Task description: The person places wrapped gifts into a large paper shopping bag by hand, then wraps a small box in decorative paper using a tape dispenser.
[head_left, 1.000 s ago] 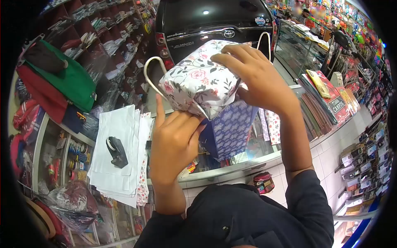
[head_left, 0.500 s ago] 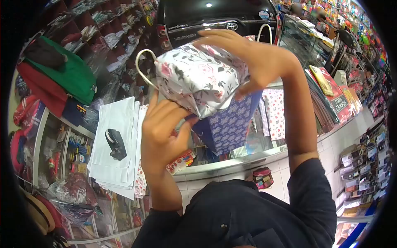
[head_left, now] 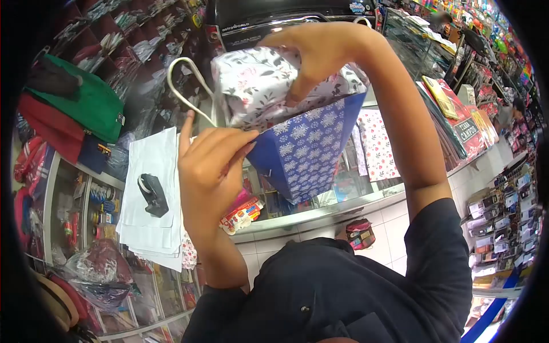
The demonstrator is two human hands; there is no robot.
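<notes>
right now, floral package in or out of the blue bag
Partly in: the floral package shows above the blue bag, which hides its lower part.

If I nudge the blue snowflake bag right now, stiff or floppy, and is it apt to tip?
Probably fairly stiff: the blue snowflake bag shows flat walls and a sharp corner fold. Likely top-heavy and apt to tip if let go, since the floral package sticks up above its rim. How heavy that package is doesn't show.

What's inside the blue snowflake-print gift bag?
A floral-wrapped parcel sits in the mouth of the gift bag, upper part showing, right hand on it. The parcel's lower part and anything beneath it can't be seen: the bag's walls cover them.
</notes>
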